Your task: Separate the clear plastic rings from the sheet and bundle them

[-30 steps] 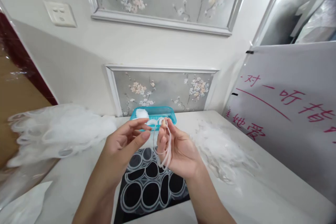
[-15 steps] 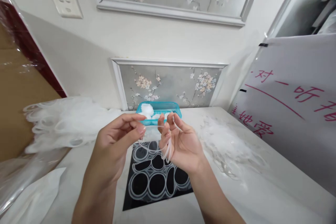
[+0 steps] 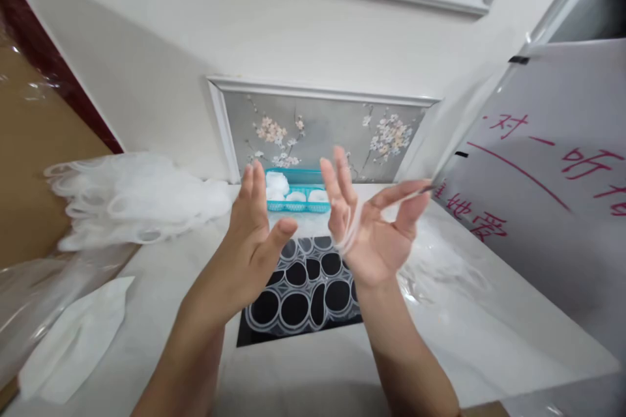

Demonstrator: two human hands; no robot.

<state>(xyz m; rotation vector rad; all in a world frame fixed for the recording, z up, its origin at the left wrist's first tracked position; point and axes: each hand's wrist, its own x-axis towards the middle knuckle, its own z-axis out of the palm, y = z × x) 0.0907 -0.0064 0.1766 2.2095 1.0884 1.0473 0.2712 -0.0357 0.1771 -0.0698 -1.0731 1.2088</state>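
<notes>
My left hand [image 3: 252,241] is open, its fingers stretched upward and thumb apart, with nothing in it. Thin white cord loops [image 3: 353,228] hang around the lower fingers of my right hand [image 3: 381,241], smeared by motion. Between that hand's thumb and index finger is the tip of a small, thin, dark piece [image 3: 425,189], its kind unclear. Beneath both hands lies a black mat [image 3: 249,337] patterned with grey-white rings. Behind them stands a turquoise basket [image 3: 298,206] containing white rolls or rings [image 3: 277,184].
A heap of white loops [image 3: 137,202] lies at left, near a white cloth-like sheet [image 3: 75,339] and clear plastic wrap [image 3: 44,313]. More translucent white strands [image 3: 447,267] lie at right, beside a whiteboard [image 3: 552,143]. A framed floral panel [image 3: 317,124] backs the white table [image 3: 489,345].
My hands have moved apart. The left has let go of the white cord and opened; the right has swung right, keeping the loops on its fingers. The view has tilted down.
</notes>
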